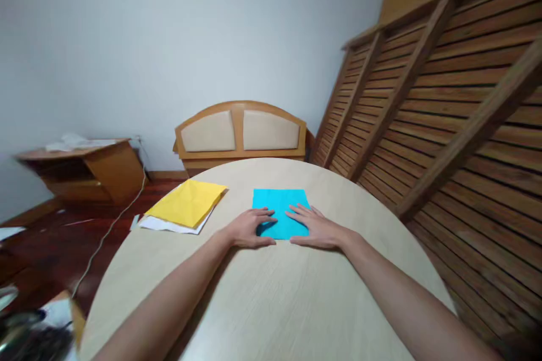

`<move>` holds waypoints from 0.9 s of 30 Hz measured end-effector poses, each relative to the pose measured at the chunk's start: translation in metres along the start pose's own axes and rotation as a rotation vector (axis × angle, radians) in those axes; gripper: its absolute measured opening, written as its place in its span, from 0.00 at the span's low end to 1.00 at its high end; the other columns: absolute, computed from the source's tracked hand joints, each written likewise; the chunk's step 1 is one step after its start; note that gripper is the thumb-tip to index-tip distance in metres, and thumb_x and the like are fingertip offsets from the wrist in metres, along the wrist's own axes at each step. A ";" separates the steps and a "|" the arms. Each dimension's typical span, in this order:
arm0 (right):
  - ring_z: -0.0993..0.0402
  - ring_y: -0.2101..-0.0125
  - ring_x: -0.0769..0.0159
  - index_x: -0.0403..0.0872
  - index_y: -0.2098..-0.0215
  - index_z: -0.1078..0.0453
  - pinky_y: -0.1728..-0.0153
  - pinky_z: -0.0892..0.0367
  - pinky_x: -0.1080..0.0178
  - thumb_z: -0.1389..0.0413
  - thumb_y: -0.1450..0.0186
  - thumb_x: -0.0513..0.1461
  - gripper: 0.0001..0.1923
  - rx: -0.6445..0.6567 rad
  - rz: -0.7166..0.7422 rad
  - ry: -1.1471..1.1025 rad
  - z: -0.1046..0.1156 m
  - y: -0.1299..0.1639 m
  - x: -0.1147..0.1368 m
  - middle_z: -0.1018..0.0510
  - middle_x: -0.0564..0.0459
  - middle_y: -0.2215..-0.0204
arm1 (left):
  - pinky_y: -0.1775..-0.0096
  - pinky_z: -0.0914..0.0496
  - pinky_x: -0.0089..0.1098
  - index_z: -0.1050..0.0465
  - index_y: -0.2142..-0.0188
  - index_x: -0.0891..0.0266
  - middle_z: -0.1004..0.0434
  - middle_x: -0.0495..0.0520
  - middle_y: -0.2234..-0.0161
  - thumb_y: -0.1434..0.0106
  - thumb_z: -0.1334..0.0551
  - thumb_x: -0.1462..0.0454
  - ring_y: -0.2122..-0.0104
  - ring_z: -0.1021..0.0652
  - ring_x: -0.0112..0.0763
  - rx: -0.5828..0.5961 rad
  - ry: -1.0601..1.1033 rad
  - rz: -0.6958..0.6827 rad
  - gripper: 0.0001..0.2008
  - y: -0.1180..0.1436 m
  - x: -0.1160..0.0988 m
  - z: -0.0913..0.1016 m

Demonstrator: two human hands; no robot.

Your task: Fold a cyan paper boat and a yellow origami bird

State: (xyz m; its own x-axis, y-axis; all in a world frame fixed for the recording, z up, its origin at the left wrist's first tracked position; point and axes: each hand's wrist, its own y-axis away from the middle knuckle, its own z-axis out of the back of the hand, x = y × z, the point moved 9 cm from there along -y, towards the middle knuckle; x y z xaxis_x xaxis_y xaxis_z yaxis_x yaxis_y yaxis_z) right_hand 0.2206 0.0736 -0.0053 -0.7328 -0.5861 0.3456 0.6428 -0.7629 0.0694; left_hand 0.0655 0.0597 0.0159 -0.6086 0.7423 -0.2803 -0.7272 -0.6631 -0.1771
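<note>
A bright blue square sheet of paper [280,206] lies flat on the round light-wood table [262,299], a little past its middle. My left hand [249,227] rests on the sheet's near left corner, fingers spread and pointing right. My right hand [315,227] lies flat on the near right corner, fingers pointing left. The fingertips of the two hands are a short gap apart over the paper. Neither hand grips anything; both press the sheet down.
A stack of yellow paper on white sheets [183,207] lies at the table's far left edge. Behind the table stand a wooden headboard [241,132], a slatted wooden frame [444,124] at right and a low cabinet [84,169] at left. A cable [112,225] runs across the dark floor.
</note>
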 end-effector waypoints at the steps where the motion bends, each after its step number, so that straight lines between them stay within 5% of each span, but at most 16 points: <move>1: 0.66 0.30 0.46 0.53 0.29 0.53 0.33 0.67 0.43 0.50 0.40 0.66 0.49 -0.005 -0.002 -0.002 0.000 0.000 -0.001 0.58 0.50 0.29 | 0.38 0.40 0.48 0.30 0.41 0.62 0.37 0.64 0.37 0.40 0.36 0.45 0.37 0.36 0.51 -0.005 0.003 0.007 0.34 0.000 0.000 0.000; 18: 0.49 0.33 0.45 0.53 0.35 0.38 0.34 0.52 0.47 0.44 0.41 0.63 0.41 -0.073 0.002 -0.082 0.013 0.011 -0.012 0.44 0.47 0.32 | 0.38 0.39 0.43 0.28 0.44 0.61 0.34 0.60 0.38 0.33 0.43 0.50 0.37 0.34 0.44 -0.048 -0.026 -0.009 0.25 -0.002 0.002 0.001; 27: 0.40 0.37 0.48 0.53 0.47 0.24 0.37 0.46 0.50 0.45 0.35 0.56 0.25 -0.107 0.026 -0.165 0.027 0.019 -0.021 0.36 0.47 0.36 | 0.54 0.29 0.32 0.21 0.57 0.57 0.18 0.55 0.58 0.31 0.47 0.50 0.55 0.20 0.38 -0.125 -0.137 0.113 0.20 -0.001 0.006 0.014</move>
State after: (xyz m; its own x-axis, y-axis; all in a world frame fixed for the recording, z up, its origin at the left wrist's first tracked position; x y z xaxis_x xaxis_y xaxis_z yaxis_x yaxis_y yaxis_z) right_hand 0.2542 0.0789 0.0141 -0.6643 -0.5601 0.4949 0.6271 -0.7780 -0.0388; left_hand 0.0580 0.0666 0.0273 -0.7277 0.6630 -0.1756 -0.6121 -0.7433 -0.2699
